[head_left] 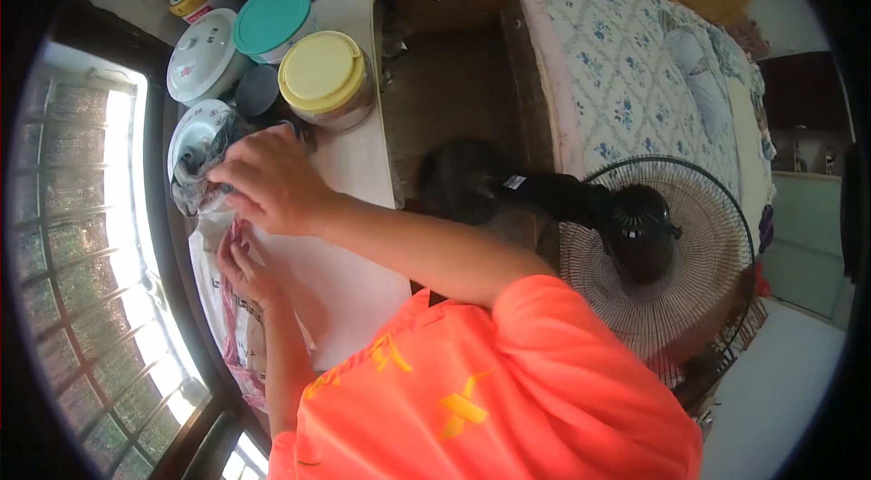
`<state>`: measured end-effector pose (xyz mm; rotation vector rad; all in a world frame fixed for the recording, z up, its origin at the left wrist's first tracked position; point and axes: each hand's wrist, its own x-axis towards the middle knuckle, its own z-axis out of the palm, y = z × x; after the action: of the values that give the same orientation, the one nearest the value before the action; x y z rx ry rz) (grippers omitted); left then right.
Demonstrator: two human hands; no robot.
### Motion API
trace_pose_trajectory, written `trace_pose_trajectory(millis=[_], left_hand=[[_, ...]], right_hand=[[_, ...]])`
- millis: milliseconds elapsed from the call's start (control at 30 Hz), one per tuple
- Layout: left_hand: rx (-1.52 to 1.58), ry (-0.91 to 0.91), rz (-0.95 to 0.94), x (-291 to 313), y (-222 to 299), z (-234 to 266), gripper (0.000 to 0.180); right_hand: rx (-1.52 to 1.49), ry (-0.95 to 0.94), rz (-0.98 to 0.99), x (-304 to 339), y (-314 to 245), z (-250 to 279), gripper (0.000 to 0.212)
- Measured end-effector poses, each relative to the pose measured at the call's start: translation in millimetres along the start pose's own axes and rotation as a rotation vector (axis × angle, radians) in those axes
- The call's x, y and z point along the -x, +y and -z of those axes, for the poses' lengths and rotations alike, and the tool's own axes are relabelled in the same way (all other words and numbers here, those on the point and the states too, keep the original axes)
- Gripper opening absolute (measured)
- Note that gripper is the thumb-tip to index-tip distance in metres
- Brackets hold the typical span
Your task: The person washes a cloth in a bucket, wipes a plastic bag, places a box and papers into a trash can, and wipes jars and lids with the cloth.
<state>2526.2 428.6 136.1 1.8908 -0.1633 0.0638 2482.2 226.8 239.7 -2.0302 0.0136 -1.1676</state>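
My right hand [277, 182] reaches to the window side of the white tabletop. Its bent fingers and thumb close on a crumpled grey patterned cloth [192, 173], which lies against a white patterned bowl [195, 123]. Just below, my left hand [243, 273] has its fingers bent around a pink plastic bag [231, 344], whose thin gathered part rises toward the right hand. White plastic with dark print [207, 249] lies under and beside the pink bag. The exact grip of both hands is partly hidden by the fingers.
Beyond my hands stand a yellow-lidded tub [319, 72], a teal-lidded tub [272, 17], a white lidded enamel pot [201, 55] and a dark round lid [257, 92]. A barred window [100, 289] is at left. A black fan [640, 235] and a bed [626, 53] are at right.
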Motion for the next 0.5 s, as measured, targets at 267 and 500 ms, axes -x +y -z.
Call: trace_pose_trajectory(millis=[267, 500], left_hand=[[-0.245, -0.262, -0.315, 48, -32, -22, 0.024], [-0.369, -0.111, -0.492, 56, -30, -44, 0.027]], right_hand=[[-0.309, -1.293, -0.956, 17, 37, 121, 0.026], [1.055, -1.707, -1.042, 123, 123, 248, 0.056]])
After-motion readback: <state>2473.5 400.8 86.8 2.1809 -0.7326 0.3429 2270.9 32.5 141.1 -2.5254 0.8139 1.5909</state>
